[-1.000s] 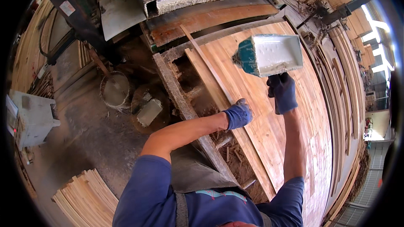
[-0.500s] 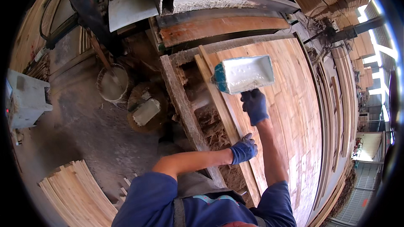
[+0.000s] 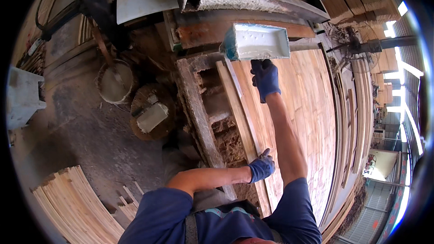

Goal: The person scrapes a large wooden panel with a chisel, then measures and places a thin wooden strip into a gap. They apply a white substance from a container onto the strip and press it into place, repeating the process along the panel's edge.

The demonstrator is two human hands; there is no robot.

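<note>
Clamping box [image 3: 261, 40] in my right grip [image 3: 265, 79] | box just beyond knuckles, toward boards' [image 3: 307, 108] far end, long axis crosswise | my left grip [image 3: 262, 167] farther, by strip [image 3: 239, 119], closure unclear

A teal box, coated white inside, is being held up at the far edge of a wooden panel.
With its open side being turned upward, the box [image 3: 261, 39] is showing a wet-looking white lining dotted with small bumps, while its far rim is reaching past the panel's end in this view. The panel [image 3: 312, 104] is being formed by many narrow, pale brown boards, laid flat side by side; its nearer surface is gleaming whitish. Along its left edge, a long, light wooden strip [image 3: 233, 99] is lying lengthwise, partly being covered near its lower part.
</note>
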